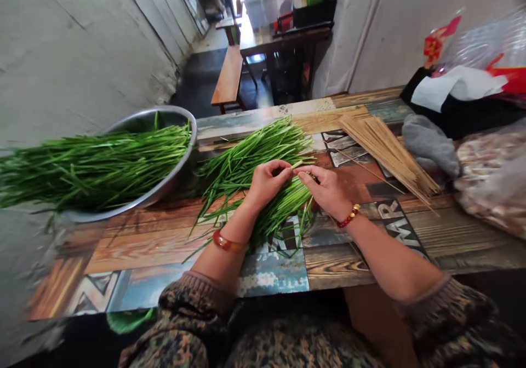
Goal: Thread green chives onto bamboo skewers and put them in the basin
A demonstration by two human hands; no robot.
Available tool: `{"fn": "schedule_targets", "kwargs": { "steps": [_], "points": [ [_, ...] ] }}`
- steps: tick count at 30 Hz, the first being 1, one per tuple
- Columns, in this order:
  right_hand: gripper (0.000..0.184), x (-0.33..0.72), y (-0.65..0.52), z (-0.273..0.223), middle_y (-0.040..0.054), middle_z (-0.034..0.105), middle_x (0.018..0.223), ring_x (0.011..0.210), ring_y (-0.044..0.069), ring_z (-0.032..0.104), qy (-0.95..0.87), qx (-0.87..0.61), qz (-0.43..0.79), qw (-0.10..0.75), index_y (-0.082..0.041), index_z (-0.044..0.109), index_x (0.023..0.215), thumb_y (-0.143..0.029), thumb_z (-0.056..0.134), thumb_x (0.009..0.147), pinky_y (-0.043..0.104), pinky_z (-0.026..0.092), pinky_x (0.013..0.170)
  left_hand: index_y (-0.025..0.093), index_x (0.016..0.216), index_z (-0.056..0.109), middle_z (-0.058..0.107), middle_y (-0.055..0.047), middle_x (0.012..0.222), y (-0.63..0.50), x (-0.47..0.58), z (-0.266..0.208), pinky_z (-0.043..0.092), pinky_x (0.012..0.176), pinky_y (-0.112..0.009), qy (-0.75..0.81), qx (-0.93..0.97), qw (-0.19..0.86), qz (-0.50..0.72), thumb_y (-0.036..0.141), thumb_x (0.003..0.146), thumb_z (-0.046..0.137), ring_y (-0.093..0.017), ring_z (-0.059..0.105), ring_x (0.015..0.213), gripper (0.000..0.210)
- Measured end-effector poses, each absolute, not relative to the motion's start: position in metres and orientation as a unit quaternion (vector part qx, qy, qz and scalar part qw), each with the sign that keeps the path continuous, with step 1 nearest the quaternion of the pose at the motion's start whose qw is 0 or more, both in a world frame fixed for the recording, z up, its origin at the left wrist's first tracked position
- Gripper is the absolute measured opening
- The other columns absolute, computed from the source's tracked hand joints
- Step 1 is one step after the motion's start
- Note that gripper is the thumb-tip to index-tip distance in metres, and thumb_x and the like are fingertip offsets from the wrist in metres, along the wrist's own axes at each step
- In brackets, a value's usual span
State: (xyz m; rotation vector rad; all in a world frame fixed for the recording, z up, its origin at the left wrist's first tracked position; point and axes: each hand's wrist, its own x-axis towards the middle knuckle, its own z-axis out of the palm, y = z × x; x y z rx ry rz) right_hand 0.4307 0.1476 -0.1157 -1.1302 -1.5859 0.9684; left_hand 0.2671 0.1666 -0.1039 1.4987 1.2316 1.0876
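My left hand (269, 180) is closed in a pinch on the pale stem ends of a few garlic chives (297, 164). Right beside it, the fingertips of my right hand (324, 187) pinch at the same stem ends. A thin stick, perhaps a skewer, shows below my right wrist; whether my fingers hold it I cannot tell. Under and behind both hands lies a loose pile of garlic chives (263, 149), leaves to the left and pale ends to the right. Bamboo skewers (386, 154) lie fanned out to the right, with one loose skewer (365, 168) apart.
At the left, a metal basin (192, 138) is heaped with long garlic chives (102, 165) hanging over its rim. A grey cloth-like bundle (429, 141) and a clear bag of pale pieces (493, 176) occupy the right. Beyond the patterned table (271, 277) stands a wooden bench (228, 75).
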Motion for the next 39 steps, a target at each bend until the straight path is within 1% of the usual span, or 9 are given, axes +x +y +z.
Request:
{"fn": "schedule_targets", "kwargs": {
  "steps": [9,16,18,23,30,34,37,39],
  "points": [
    [0.027,0.43,0.145,-0.119,0.005,0.074,0.099,0.091,0.02,0.067,-0.646,-0.468,0.376,0.472,-0.02,0.072,0.097,-0.037,0.054,0.088,0.033,0.051,0.085,0.011,0.082,0.07,0.068,-0.003,0.073,0.163,0.268,-0.106,0.044,0.06,-0.021,0.487,0.596,0.444,0.46,0.032,0.072,0.07,-0.011,0.058,0.065,0.023],
    [0.027,0.43,0.143,-0.122,0.0057,0.074,0.101,0.092,0.02,0.067,-0.648,-0.461,0.372,0.479,-0.019,0.072,0.099,-0.035,0.055,0.088,0.033,0.051,0.085,0.011,0.08,0.07,0.065,-0.001,0.069,0.161,0.268,-0.104,0.042,0.061,-0.022,0.47,0.612,0.425,0.473,0.03,0.075,0.069,-0.009,0.053,0.061,0.019],
    [0.027,0.43,0.144,-0.123,0.0051,0.074,0.099,0.092,0.02,0.068,-0.646,-0.463,0.374,0.478,-0.019,0.072,0.099,-0.035,0.055,0.088,0.033,0.052,0.084,0.012,0.078,0.07,0.064,-0.001,0.069,0.162,0.268,-0.103,0.041,0.061,-0.022,0.466,0.636,0.396,0.471,0.029,0.077,0.067,-0.009,0.053,0.062,0.017],
    [0.025,0.429,0.144,-0.125,0.004,0.074,0.096,0.089,0.02,0.068,-0.65,-0.463,0.364,0.48,-0.019,0.072,0.097,-0.035,0.054,0.087,0.033,0.052,0.082,0.016,0.073,0.069,0.064,0.0,0.068,0.162,0.267,-0.101,0.041,0.063,-0.023,0.475,0.707,0.275,0.447,0.025,0.077,0.067,-0.011,0.054,0.066,0.011],
    [0.021,0.427,0.143,-0.124,0.0044,0.074,0.089,0.083,0.019,0.066,-0.653,-0.472,0.335,0.488,-0.019,0.07,0.088,-0.033,0.055,0.087,0.031,0.049,0.075,0.016,0.072,0.066,0.062,0.001,0.069,0.158,0.27,-0.1,0.042,0.065,-0.024,0.494,0.725,0.202,0.436,0.018,0.076,0.065,-0.012,0.055,0.068,0.005],
    [0.02,0.427,0.143,-0.126,0.0042,0.072,0.087,0.08,0.018,0.064,-0.654,-0.477,0.325,0.488,-0.019,0.067,0.087,-0.034,0.055,0.086,0.031,0.048,0.074,0.016,0.069,0.065,0.061,0.001,0.069,0.156,0.271,-0.098,0.042,0.066,-0.024,0.499,0.727,0.198,0.429,0.016,0.075,0.065,-0.012,0.054,0.068,0.006],
    [0.019,0.427,0.144,-0.131,0.0044,0.069,0.084,0.076,0.018,0.062,-0.646,-0.48,0.331,0.493,-0.019,0.064,0.086,-0.037,0.056,0.085,0.031,0.048,0.071,0.015,0.068,0.064,0.062,0.001,0.067,0.156,0.271,-0.096,0.042,0.065,-0.024,0.499,0.72,0.222,0.428,0.016,0.075,0.065,-0.011,0.054,0.066,0.007],
    [0.02,0.426,0.144,-0.135,0.0047,0.067,0.086,0.076,0.018,0.062,-0.63,-0.47,0.345,0.513,-0.019,0.06,0.089,-0.038,0.059,0.084,0.031,0.049,0.071,0.014,0.068,0.065,0.062,0.0,0.067,0.155,0.271,-0.096,0.041,0.063,-0.024,0.502,0.71,0.246,0.428,0.016,0.075,0.065,-0.011,0.054,0.064,0.007]
  ]
}}
